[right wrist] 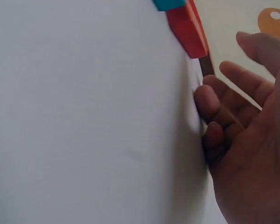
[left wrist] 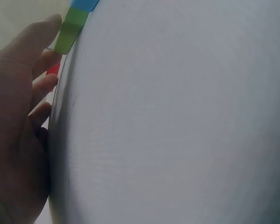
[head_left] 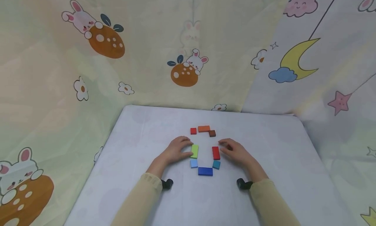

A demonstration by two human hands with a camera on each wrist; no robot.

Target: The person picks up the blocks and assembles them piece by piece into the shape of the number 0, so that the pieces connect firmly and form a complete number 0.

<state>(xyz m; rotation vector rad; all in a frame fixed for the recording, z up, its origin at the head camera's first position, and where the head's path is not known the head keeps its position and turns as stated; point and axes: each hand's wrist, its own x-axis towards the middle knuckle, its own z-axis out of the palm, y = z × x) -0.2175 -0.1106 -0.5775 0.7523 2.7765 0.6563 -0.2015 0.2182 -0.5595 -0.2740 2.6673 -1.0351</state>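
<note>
On the white table, small coloured blocks lie in a loose ring between the two hands. My left hand is at the left side of a light green block, its thumb and index fingertips right at the block's edge. In the left wrist view the same green block shows beside the thumb tip. Across the ring, my right hand rests on the table with loosely bent fingers, just right of an upright-lying red block. Its palm holds nothing in the right wrist view, where the red block appears beyond the fingertips.
Below these lie a light blue block, a teal block and a dark blue block. Farther back are a small red block, an orange block and a brown block. A patterned cloth hangs behind the table.
</note>
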